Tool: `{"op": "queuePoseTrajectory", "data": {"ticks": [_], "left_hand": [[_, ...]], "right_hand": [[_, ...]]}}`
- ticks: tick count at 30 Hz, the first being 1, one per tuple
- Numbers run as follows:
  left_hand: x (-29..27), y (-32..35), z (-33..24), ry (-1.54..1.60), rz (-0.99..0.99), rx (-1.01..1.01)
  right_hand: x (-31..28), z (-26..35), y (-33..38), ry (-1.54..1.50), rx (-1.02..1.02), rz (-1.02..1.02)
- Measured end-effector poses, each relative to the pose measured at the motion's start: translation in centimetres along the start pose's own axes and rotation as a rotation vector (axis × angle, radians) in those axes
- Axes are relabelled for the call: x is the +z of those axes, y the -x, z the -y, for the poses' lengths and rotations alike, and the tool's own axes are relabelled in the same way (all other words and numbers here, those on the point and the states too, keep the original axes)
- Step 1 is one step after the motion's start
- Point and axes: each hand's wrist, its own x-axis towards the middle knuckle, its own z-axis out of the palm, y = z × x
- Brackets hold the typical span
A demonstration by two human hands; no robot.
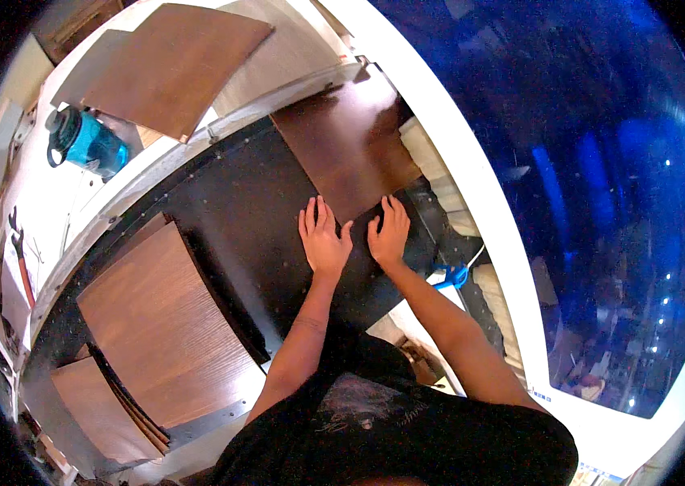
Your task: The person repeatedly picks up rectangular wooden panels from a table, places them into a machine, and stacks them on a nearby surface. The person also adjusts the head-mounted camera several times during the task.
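Observation:
A glossy dark brown panel [350, 154] lies on the black work surface [237, 194] ahead of me, its near edge toward my hands. My left hand [326, 240] is at the panel's near left corner, fingers stretched forward and thumb apart. Beside it, my right hand [391, 233] reaches the near right part of the same edge, also with fingers extended. Neither hand is wrapped around anything. Whether the fingertips press on the panel or only rest against its edge, I cannot tell. To the left lies a stack of wood-grain panels [164, 316].
Smaller wood-grain pieces [103, 405] lie at the lower left. Beyond a raised rail [196, 142], brown boards [184, 69], a teal bottle [95, 146] and a red-handled tool [22, 263] rest on a white surface. A white frame [512, 219] borders a shiny blue pane [618, 186]; a blue object [454, 277] sits near my right forearm.

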Motion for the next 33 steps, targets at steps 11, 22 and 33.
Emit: {"op": "queuePoseTrajectory", "data": {"ticks": [11,22,33], "left_hand": [[0.5,0.0,0.2,-0.051,0.027,-0.003],[-0.2,0.5,-0.1,-0.015,-0.090,0.058],[2.0,2.3,5.1,-0.043,0.050,0.394]], "right_hand": [[0.0,-0.1,0.7,-0.039,0.038,0.001],[-14.1,3.4,19.5,-0.439,0.122,0.473],[-30.8,-10.0,46.3,-0.775,1.090,0.055]]}}
